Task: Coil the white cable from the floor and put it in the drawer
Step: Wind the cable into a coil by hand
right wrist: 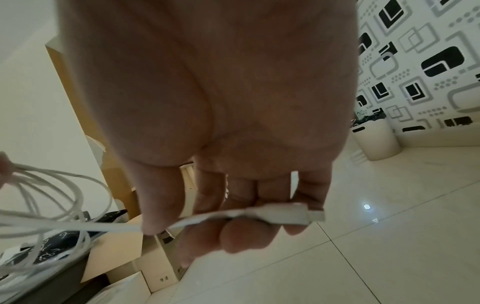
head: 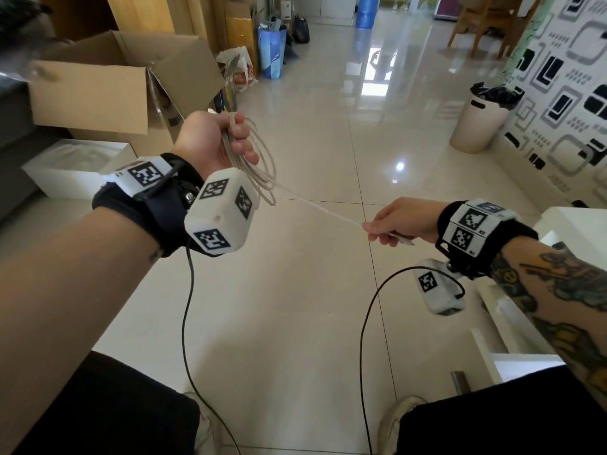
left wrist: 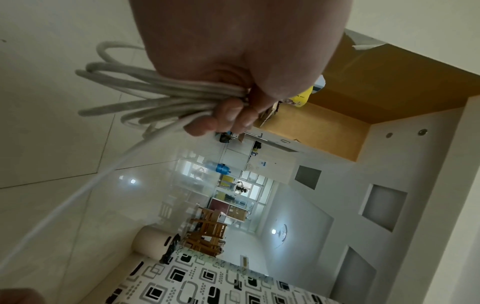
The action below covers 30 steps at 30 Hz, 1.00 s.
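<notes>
Coiling looked nearly finished: the left hand [head: 216,142] gripped several loops of the white cable [head: 259,169], while the right hand [head: 399,221] pinched its plug end, one taut stretch between them. That last length and the drawer remained.

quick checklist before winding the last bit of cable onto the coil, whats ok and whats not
1. Coil held firm: ok. The left hand grips the loops of the cable in a bundle.
2. Free end in hand: ok. The right hand pinches the cable at the plug.
3. Last stretch free of knots: ok. It runs straight and taut between the hands.
4. Cable off the floor: ok. None trails on the tiles.
5. Loops even: not ok. They hang in different sizes.
6. Drawer open and ready: cannot tell. White furniture sits at the right, but no drawer shows plainly.
</notes>
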### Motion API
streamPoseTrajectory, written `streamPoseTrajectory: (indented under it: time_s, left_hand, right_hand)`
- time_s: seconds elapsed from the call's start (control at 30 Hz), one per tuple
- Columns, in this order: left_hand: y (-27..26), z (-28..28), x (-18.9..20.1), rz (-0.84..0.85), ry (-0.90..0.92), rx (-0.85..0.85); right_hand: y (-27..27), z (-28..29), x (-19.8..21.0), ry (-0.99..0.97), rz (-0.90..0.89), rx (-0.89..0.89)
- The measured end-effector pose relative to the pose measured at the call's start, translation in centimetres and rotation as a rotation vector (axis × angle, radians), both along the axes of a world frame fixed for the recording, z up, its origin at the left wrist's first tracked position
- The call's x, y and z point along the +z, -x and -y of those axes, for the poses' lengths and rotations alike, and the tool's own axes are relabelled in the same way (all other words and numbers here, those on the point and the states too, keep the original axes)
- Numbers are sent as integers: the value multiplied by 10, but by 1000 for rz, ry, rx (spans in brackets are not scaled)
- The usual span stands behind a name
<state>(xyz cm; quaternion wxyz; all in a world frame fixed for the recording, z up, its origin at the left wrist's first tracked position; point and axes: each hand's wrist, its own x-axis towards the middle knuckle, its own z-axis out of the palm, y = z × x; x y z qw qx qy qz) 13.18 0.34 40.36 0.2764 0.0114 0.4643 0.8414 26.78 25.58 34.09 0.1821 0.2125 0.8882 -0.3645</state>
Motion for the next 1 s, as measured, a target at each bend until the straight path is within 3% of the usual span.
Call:
streamPoseTrajectory:
  time_s: [0.1, 0.27, 0.47, 0.67, 0.9, 1.0]
  left_hand:
    - [-11, -6, -6, -21, 133, -95]
    - [-38, -24, -11, -104, 363, -420]
    - [-64, -41, -24, -199, 593, -627]
    - [-80, -49, -35, -191, 708, -593]
    - [-79, -51, -42, -107, 534, -470]
    - [-81, -52, -42, -107, 481, -458]
  right_hand:
    - [2, -3, -1, -36, -13, -87]
    - [8, 0, 1, -17, -59, -206]
    - [10, 21, 15, 341, -222, -360]
    - [5, 52, 29, 663, -372, -444]
    - [-1, 67, 34, 652, -423, -437]
    - [1, 68, 30, 553, -473, -434]
